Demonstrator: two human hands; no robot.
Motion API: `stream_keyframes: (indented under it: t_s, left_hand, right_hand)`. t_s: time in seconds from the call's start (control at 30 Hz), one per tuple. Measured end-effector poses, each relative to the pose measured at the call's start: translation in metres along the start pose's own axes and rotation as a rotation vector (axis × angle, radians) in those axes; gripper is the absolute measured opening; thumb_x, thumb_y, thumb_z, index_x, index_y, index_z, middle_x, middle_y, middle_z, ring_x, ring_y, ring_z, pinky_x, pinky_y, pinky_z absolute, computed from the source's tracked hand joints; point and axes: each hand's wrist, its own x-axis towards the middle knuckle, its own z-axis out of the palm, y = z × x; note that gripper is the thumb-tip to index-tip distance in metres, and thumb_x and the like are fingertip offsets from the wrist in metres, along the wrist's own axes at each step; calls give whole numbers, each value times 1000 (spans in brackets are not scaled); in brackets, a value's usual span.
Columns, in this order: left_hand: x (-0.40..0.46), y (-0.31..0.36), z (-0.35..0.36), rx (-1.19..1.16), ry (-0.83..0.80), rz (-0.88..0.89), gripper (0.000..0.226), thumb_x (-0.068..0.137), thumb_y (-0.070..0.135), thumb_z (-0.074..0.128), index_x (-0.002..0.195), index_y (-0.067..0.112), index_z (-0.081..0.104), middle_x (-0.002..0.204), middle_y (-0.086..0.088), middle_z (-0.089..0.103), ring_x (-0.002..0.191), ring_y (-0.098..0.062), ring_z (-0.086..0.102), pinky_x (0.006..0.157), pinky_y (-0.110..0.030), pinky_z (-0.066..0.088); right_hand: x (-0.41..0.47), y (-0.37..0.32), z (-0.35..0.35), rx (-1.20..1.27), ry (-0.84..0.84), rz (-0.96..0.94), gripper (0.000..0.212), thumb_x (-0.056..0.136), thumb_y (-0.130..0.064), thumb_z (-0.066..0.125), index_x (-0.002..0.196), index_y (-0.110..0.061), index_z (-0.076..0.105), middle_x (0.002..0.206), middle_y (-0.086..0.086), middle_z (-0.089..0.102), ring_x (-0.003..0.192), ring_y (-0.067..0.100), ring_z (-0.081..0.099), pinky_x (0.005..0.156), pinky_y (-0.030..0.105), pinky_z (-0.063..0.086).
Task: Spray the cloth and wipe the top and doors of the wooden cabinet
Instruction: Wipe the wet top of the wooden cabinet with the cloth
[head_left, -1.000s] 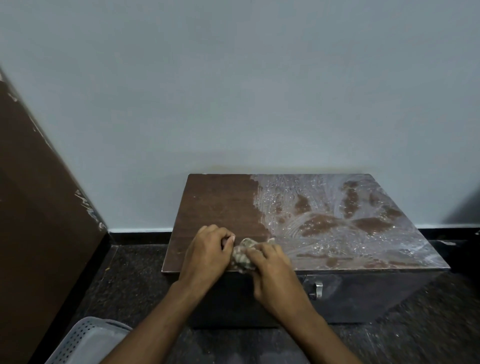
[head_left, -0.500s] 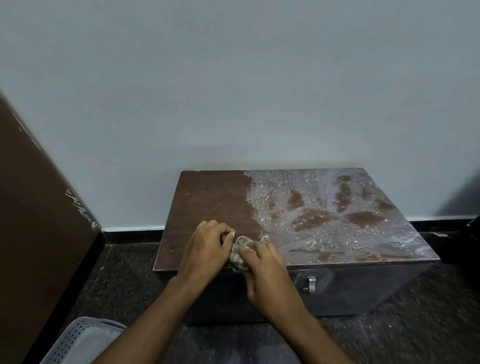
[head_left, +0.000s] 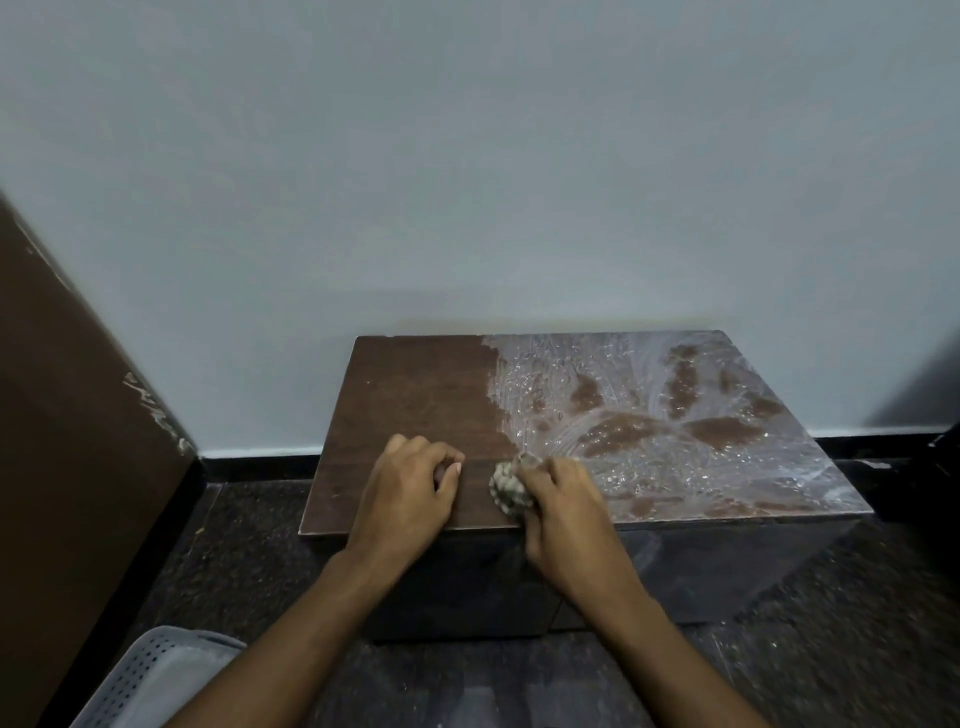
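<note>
Brown board (head_left: 67, 441) leans at the frame's left, a white basket (head_left: 150, 680) below it. On the cabinet (head_left: 415, 395) at centre, the left hand (head_left: 410, 493) rests with fingers curled, holding nothing. Just right of it, the right hand (head_left: 561, 514) grips the balled cloth (head_left: 506, 488) near the front edge. Wet streaks (head_left: 675, 415) cover the top's right half.

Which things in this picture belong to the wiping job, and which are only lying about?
Belong to the job:
- cloth, bunched, gripped by the right hand
- wooden cabinet, top partly wet and streaky
- left hand, resting curled on the cabinet top

Just lying about:
- white perforated basket on the floor
- brown board leaning at the left

No spray bottle is in view.
</note>
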Motion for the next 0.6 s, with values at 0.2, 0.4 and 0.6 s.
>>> stream_keyframes:
  t_s: [0.2,0.4,0.6]
  left_hand:
    - [17,14,4,2,-5,25,16,91,30,64,104,27,71,92,13,61,93,-9,48,85,-26,46]
    - [16,10,9,15,-13,37,13,91,28,64,101,28,72,89,13,59,89,-9,49,83,-25,46]
    - [25,12,7,20,-20,21,13,92,30,63,102,28,71,91,13,58,90,-8,48,83,-27,47]
  right_hand:
    - [14,-13,11,-30,-30,-75,39,99,-21,53,138,-24,51,128,1,53,119,26,45,98,44,48]
    - [35,21,6,-90,7,-78,41,94,-19,60,134,-23,58,128,4,57,113,26,50,91,40,48]
    - [62,1,10,-58,-14,-40,35,99,-19,51,134,-18,58,122,6,55,116,26,45,94,41,46]
